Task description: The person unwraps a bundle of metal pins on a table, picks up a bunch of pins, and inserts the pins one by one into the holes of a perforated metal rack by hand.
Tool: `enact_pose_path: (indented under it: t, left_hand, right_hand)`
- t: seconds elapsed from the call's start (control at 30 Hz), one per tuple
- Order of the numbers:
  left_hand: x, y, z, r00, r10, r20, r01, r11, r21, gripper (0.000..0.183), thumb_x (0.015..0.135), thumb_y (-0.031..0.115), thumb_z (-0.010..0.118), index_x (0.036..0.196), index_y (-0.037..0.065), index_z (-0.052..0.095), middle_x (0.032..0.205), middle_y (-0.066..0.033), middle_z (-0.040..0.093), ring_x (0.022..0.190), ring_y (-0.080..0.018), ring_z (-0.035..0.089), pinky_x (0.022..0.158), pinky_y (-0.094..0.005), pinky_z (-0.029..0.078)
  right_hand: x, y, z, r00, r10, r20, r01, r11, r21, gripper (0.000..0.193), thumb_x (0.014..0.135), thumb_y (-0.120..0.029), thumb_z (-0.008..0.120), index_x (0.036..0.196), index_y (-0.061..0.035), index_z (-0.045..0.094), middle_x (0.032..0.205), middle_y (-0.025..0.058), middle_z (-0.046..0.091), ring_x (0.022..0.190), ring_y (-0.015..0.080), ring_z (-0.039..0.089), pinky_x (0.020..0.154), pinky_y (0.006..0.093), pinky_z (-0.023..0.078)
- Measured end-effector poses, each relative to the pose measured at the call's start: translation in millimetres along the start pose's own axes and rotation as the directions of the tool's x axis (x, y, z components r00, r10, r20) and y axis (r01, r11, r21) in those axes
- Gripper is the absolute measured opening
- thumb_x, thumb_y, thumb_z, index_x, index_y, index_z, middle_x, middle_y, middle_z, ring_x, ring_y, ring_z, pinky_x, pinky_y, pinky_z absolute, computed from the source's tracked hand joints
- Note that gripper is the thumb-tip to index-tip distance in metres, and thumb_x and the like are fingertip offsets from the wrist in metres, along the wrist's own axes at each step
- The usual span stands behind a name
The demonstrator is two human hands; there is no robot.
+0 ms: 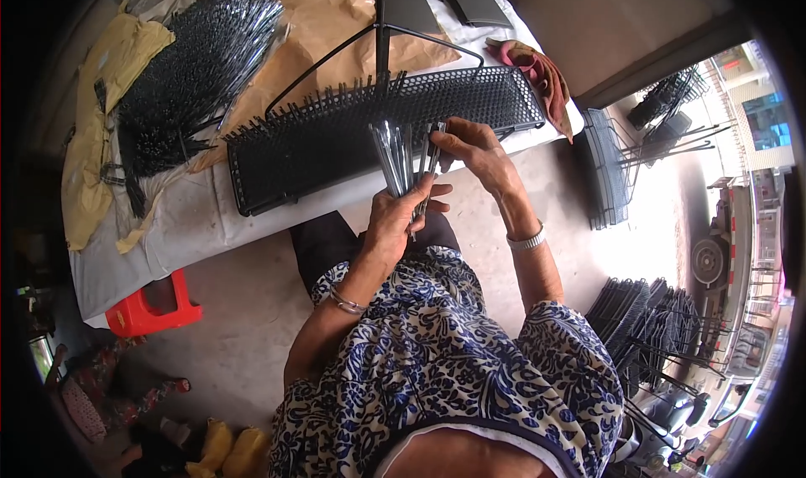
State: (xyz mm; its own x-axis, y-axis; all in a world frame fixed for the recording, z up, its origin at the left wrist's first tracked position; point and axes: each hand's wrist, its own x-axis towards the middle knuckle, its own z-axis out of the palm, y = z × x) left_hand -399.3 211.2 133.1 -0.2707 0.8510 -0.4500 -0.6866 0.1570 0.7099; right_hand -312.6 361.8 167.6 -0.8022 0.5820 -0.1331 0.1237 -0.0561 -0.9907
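My left hand (395, 218) is closed around a fanned bundle of thin, shiny grey rods (395, 155), held upright in front of my waist. With thumb and fingers pressed together, my right hand (477, 149) pinches the upper end of a thin dark rod (433, 146) on the bundle's right side; its lower part goes down into my left hand. Just beyond both hands lies a long black perforated metal shelf (315, 163) with a wire frame. Along its far left edge stand many thin black rods (290, 109) in a row.
A big heap of thin black rods (197, 75) lies on brown paper (323, 12) at the table's left. A reddish cloth (541, 75) hangs at the right corner. A red plastic stool (155, 310) stands below left. Stacked black racks (646, 318) occupy the floor at right.
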Motion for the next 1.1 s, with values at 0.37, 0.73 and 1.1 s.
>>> enact_pose_path:
  t: [0.37,0.73,1.1]
  left_hand:
    - [14.8,14.6,-4.6,0.999,0.017,-0.030,-0.017,1.000,0.000,0.031,0.091,0.028,0.060,0.107,0.002,0.062,0.092,-0.0139,0.069,0.081,-0.0210,0.069,0.058,-0.0271,0.052]
    - [36.8,-0.4,-6.6,0.984,-0.090,-0.154,0.058,0.977,-0.204,0.025,0.091,0.023,0.059,0.102,0.000,0.057,0.089,-0.0172,0.067,0.080,-0.0260,0.069,0.061,-0.0369,0.057]
    - [51.4,-7.2,-7.4,0.977,-0.149,-0.151,0.084,0.926,-0.368,0.023,0.089,0.025,0.063,0.100,0.005,0.061,0.085,-0.0064,0.064,0.072,-0.0160,0.064,0.060,-0.0287,0.054]
  right_hand:
    - [18.5,2.2,-4.0,0.999,0.020,-0.027,-0.019,0.999,0.027,0.026,0.089,-0.022,0.065,0.073,-0.0035,0.054,0.067,0.0027,0.058,0.060,0.0085,0.057,0.056,0.0225,0.048]
    - [13.6,-2.3,0.5,0.894,-0.260,-0.365,0.243,0.966,-0.093,0.019,0.093,-0.015,0.060,0.097,0.0036,0.059,0.075,0.0022,0.059,0.066,0.0080,0.056,0.059,0.0218,0.045]
    - [-32.2,42.4,6.6,0.825,-0.529,0.199,0.494,0.504,-0.708,0.036,0.075,-0.015,0.073,0.109,-0.0062,0.064,0.117,0.0108,0.059,0.103,0.0271,0.060,0.084,0.0366,0.051]
